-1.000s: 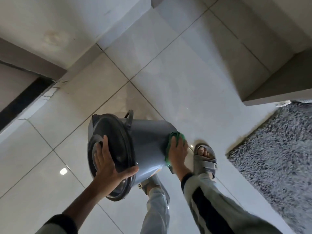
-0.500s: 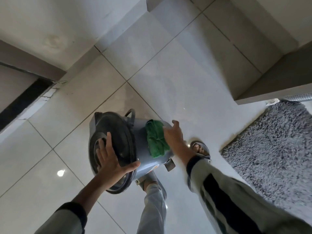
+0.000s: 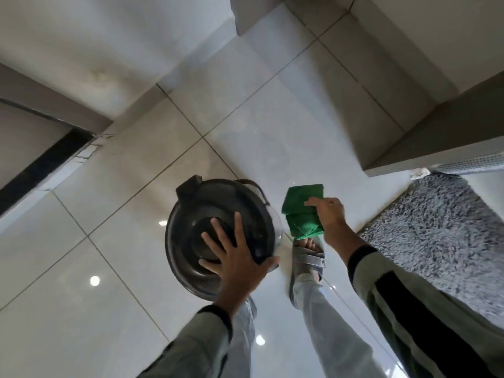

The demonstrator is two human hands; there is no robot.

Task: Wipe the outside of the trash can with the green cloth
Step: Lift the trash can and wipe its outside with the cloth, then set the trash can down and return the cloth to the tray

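Note:
The grey trash can [image 3: 191, 214] stands upright on the tiled floor, seen from straight above, so its dark round lid hides nearly all of its side wall. My left hand [image 3: 240, 260] lies flat on the lid with fingers spread, thumb over the rim. My right hand [image 3: 330, 216] holds the folded green cloth [image 3: 301, 211] just to the right of the can, and a small gap shows between the cloth and the can's rim.
A shaggy grey rug [image 3: 436, 233] lies at the right. My sandalled foot [image 3: 308, 260] stands beside the can. A wall and a dark door threshold [image 3: 41, 165] run along the left; a low step or ledge [image 3: 409, 148] rises at upper right.
The can went from tilted on its side to upright. My right hand with the cloth came off the can's wall and moved right. My left hand stayed on the lid.

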